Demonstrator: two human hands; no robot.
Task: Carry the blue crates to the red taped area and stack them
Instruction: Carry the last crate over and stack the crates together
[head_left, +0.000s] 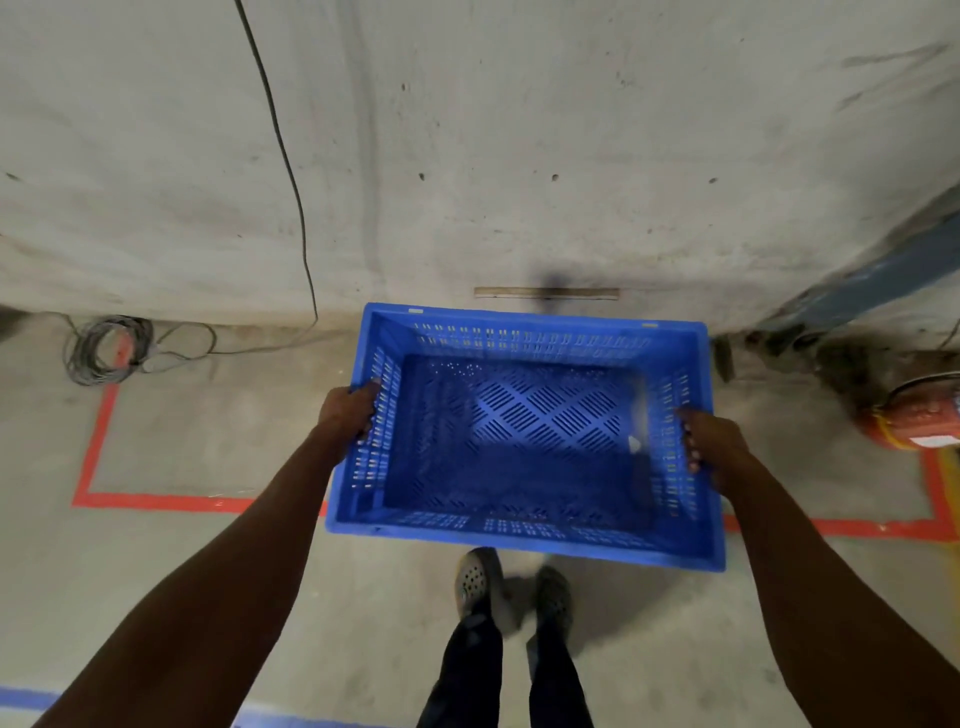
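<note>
Because the person stands just short of the red tape (161, 501), feet (480, 584) close behind its near line, the blue crate (524, 441) hangs out in front of the body, carried level and empty over that line. The left hand (350, 415) clamps the crate's left short wall with its fingers curled over the rim, and the right hand (709, 449) grips the right wall the same way; a hold at both ends likely keeps the wide crate balanced and the slatted bottom flat for setting down. No other crate shows inside the taped area, so this looks like the base of the stack. Farther off, a coiled cable (104, 348) lies at the tape's far left corner, below the concrete wall (519, 156).
</note>
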